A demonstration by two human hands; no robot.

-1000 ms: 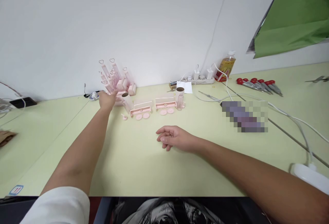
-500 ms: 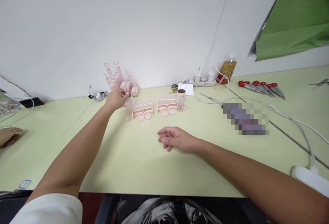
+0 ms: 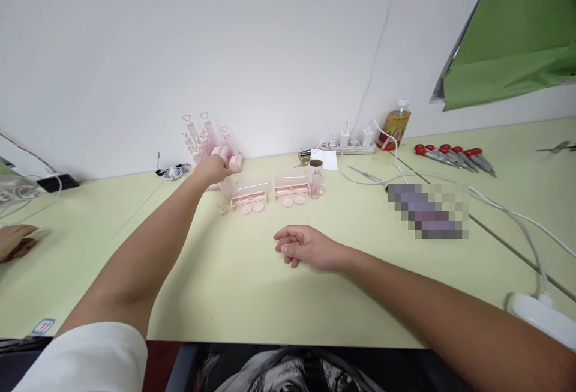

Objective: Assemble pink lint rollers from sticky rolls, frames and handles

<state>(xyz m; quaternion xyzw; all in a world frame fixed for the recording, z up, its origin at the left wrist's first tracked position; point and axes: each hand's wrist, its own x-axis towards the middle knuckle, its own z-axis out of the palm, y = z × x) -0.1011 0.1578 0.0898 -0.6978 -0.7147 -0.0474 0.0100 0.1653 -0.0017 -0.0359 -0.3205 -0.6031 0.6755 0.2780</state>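
Pink plastic parts (image 3: 204,137) with heart-shaped tops stand in a cluster at the far side of the worktop (image 3: 252,296), close to the wall. The left hand (image 3: 215,170) is stretched out to this cluster and lies on its near edge. Its fingers are turned away from the camera, so the state of its grip cannot be told. The right hand (image 3: 306,247) rests on the worktop nearer the person, loosely curled and released, grasping nothing. Just right of the left hand, a pink tube (image 3: 229,186) stands beside the left tray (image 3: 248,199). The right tray (image 3: 291,188) lies further right, next to a cup (image 3: 315,170). Loose discs (image 3: 252,207) lie in front of both trays, and a small peg (image 3: 221,208) lies apart on the near left. Judged from this layout, the work is at an early stage: trays, discs, tube and peg lie separate, none visibly joined. Red-handled screwdrivers (image 3: 454,156) lie well apart at the far right, untouched.
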